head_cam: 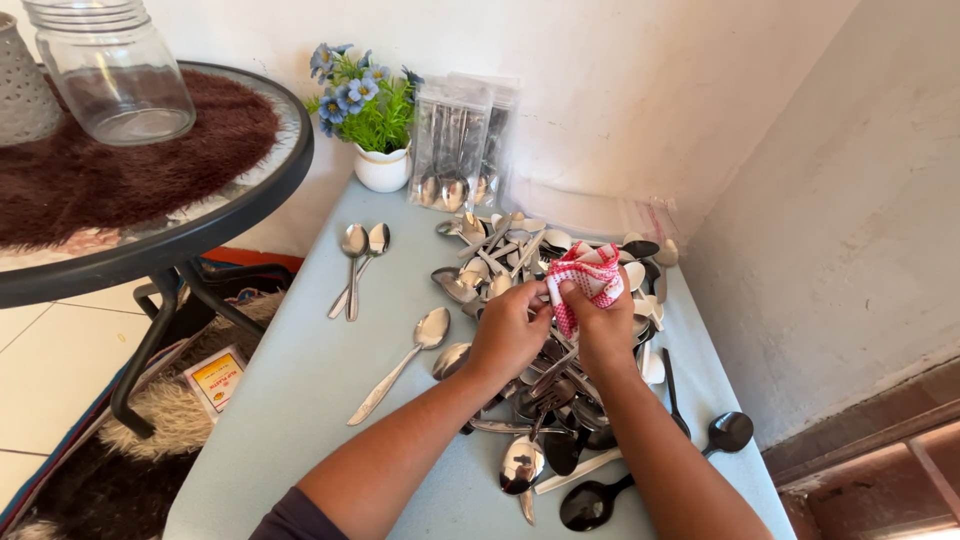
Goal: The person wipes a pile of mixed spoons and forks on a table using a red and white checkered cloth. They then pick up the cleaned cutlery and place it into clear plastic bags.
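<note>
Both our hands meet above the heap of shiny steel spoons (560,390) on the pale blue tabletop (300,400): left hand (508,335) fingers pinch a spoon, right hand (603,330) fingers clamp the soft red-and-white checked cloth (590,272) around it. We judge the spoon light, stiff and slippery, best held by its handle. Beyond the heap, clear plastic packets of spoons (462,145) lean against the wall.

Glossy metal spoons (540,330), soft checked woven cloth (590,275), matt pale tabletop (300,400), clear glass jar (112,70).
</note>
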